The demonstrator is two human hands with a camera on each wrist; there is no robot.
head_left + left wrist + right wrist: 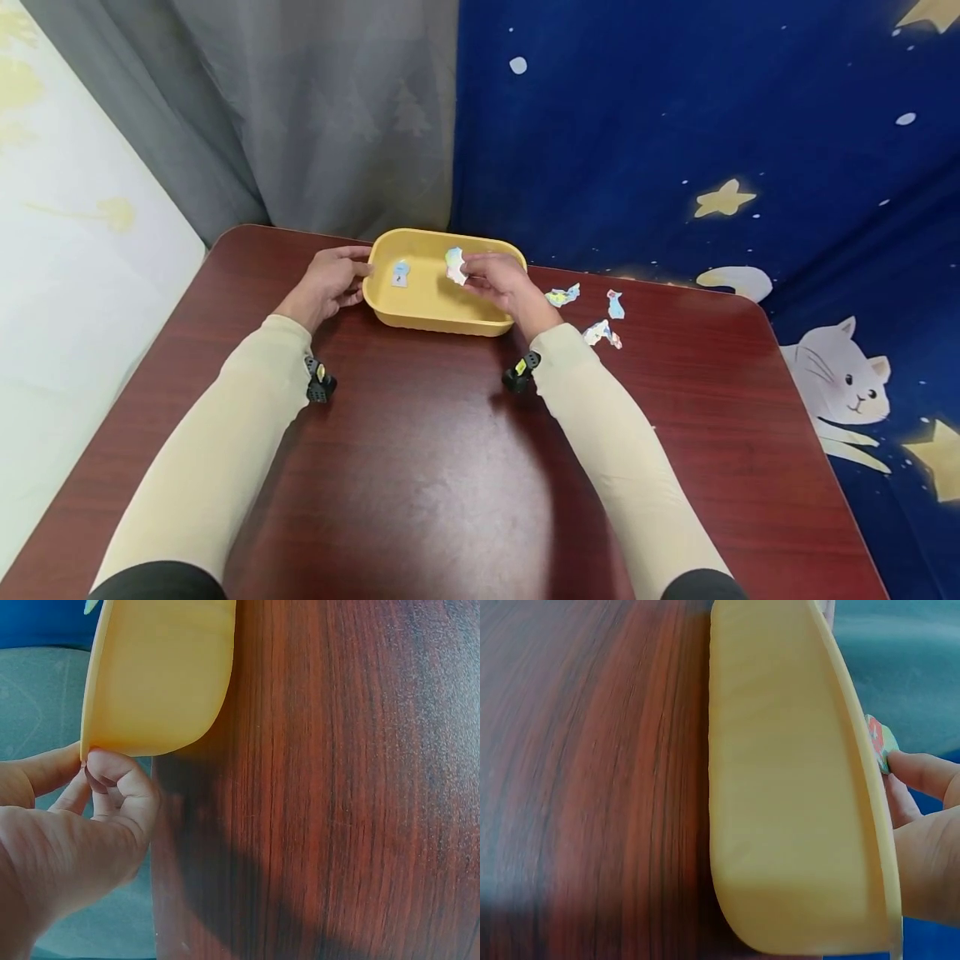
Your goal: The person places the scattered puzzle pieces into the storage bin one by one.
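Observation:
A yellow plastic bin (pixel 442 321) stands near the table's far edge. My left hand (pixel 330 283) pinches its left rim between thumb and fingers, as the left wrist view shows at the bin's (pixel 161 682) corner. Over the bin's right half, my right hand (pixel 498 279) holds an irregular, brightly printed cut-out (pixel 455 265) between thumb and fingertips. In the right wrist view that cut-out (pixel 882 741) shows just past the rim, its lower part hidden by the wall. A small light-blue cut-out (pixel 401 273) lies inside the bin on the left.
Right of the bin, several printed cut-outs lie on the dark red wooden table (pixel 420 467): a blue and yellow one (pixel 564 295), a light-blue one (pixel 616 305) and white-and-red pieces (pixel 597 332). Behind the table hang a grey curtain (pixel 352 108) and a blue star-patterned curtain (pixel 637 125).

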